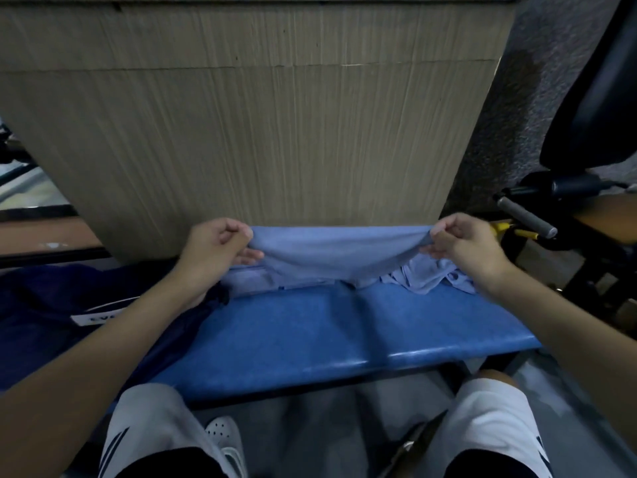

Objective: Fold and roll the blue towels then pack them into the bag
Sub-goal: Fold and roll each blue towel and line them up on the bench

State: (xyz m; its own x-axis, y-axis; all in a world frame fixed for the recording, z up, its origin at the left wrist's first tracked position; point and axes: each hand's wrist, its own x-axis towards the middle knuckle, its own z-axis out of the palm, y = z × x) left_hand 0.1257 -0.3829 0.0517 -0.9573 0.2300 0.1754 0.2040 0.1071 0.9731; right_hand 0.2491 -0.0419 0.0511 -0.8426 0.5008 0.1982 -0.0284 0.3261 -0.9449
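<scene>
Pale blue towel (339, 251) held stretched above far edge of blue bench (310, 336), sagging in the middle. Left hand (215, 248) pinches its left corner, fingers curled; right hand (462, 244) pinches right corner likewise. More pale blue towels (427, 276) lie crumpled beneath, right of centre, unfolded. Dark blue bag (51, 305) lies at left, limp; nothing visibly packed. Judgement: early stage, first fold only starting; rolling and packing all remain.

Both my bare forearms reach forward, spread apart, with the hands level with each other. My left hand (217, 246) and my right hand (462, 248) each pinch one end of a blue towel (337, 253) between thumb and curled fingers.
</scene>
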